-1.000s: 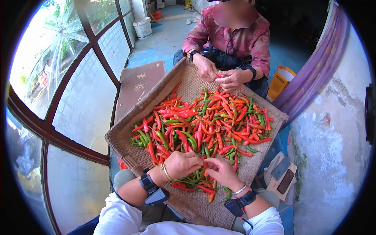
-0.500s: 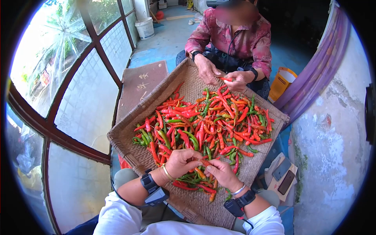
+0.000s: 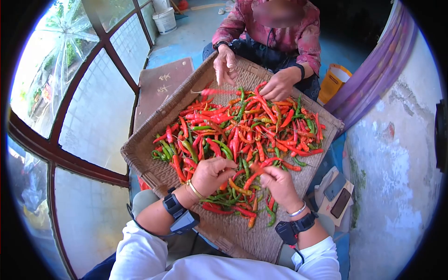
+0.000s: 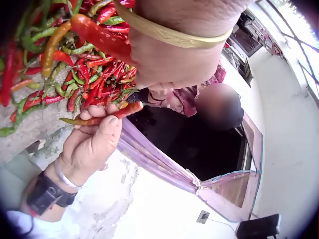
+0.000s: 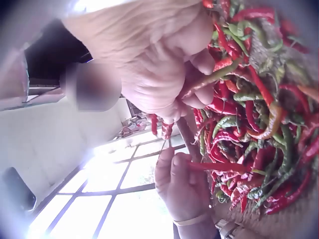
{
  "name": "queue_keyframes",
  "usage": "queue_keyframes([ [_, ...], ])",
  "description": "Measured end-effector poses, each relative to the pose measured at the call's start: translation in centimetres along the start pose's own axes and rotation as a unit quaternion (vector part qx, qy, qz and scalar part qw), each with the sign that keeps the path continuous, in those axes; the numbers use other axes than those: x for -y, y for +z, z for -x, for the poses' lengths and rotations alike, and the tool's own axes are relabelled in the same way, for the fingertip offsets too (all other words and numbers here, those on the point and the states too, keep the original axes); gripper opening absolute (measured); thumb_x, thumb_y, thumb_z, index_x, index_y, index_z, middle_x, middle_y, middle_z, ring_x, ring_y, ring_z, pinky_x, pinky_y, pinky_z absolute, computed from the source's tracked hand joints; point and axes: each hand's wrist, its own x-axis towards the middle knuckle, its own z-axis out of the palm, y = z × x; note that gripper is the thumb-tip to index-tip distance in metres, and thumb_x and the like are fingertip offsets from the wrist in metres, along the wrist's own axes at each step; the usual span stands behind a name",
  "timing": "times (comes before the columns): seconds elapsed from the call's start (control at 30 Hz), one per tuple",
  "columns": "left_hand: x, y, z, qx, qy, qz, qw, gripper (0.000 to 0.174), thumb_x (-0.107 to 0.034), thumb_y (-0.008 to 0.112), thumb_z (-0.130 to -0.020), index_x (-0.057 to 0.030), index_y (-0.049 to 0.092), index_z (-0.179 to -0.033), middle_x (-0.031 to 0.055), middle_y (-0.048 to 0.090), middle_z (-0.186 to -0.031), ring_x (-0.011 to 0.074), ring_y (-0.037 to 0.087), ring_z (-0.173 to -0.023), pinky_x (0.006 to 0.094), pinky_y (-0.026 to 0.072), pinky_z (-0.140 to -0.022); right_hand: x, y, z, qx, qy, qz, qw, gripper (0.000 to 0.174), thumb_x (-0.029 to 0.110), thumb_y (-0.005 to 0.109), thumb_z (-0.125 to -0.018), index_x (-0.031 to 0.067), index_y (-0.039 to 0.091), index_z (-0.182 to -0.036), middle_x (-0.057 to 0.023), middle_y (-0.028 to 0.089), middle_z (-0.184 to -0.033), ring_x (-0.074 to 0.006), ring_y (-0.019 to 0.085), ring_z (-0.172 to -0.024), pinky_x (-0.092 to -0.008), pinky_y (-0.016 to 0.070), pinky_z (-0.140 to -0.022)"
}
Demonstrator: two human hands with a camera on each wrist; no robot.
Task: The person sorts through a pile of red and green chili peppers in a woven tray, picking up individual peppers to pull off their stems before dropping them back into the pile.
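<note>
My left hand is curled over the near part of a woven tray of chili peppers. A red chili juts from under its palm in the left wrist view, and the right wrist view also shows this red chili in its fingers. My right hand, a little apart on the right, pinches an orange-red chili between thumb and fingers. In the left wrist view this chili has a pale blunt end and a greenish tip.
Across the tray sits another person. A blurred red chili is below one of that person's hands; the other hand is at the pile. Phones lie at the right, near a yellow container. Framed windows line the left.
My hands have drawn apart; earlier both were on one chili, which now stays in my right hand. The other person's hands have separated too, and a red chili has left them.
</note>
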Motion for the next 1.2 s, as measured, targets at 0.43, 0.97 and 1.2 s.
queue_keyframes([
  [0.43, 1.3, 3.5, 0.4, 0.173, 0.031, 0.071, 0.982, 0.019, -0.016, 0.066, -0.072, -0.0048, 0.061, -0.086, 0.0089, 0.060, -0.073, 0.0238, 0.059, -0.066, 0.0312, 0.0465, -0.060, -2.0, -0.1, 0.2, -0.038, 0.122, -0.481, 0.868, 0.018, 0.020, 0.049, -0.087, 0.0063, 0.052, -0.099, -0.0062, 0.060, -0.079, -0.0164, 0.060, -0.069, -0.0261, 0.0488, -0.054],
  [0.97, 1.0, 3.2, 1.0, 0.239, -0.048, -0.096, 0.965, 0.025, -0.025, 0.062, -0.075, -0.0020, 0.053, -0.075, 0.0165, 0.053, -0.060, 0.0337, 0.054, -0.058, 0.0389, 0.0420, -0.052, -1.7, 0.0, -2.3, -0.024, 0.108, -0.282, 0.953, 0.022, 0.019, 0.052, -0.085, 0.0047, 0.055, -0.101, -0.0033, 0.060, -0.078, -0.0092, 0.057, -0.066, -0.0193, 0.0462, -0.052],
  [1.2, 1.2, 4.2, 1.5, 0.164, -0.011, -0.028, 0.986, 0.022, -0.023, 0.064, -0.074, -0.0033, 0.058, -0.082, 0.0158, 0.055, -0.062, 0.0302, 0.056, -0.056, 0.0351, 0.0437, -0.050, -1.3, 3.5, 0.5, 0.052, -0.033, 0.014, 0.998, 0.025, 0.016, 0.062, -0.077, 0.0000, 0.058, -0.096, -0.0055, 0.060, -0.076, -0.0096, 0.056, -0.065, -0.0228, 0.0457, -0.060],
])
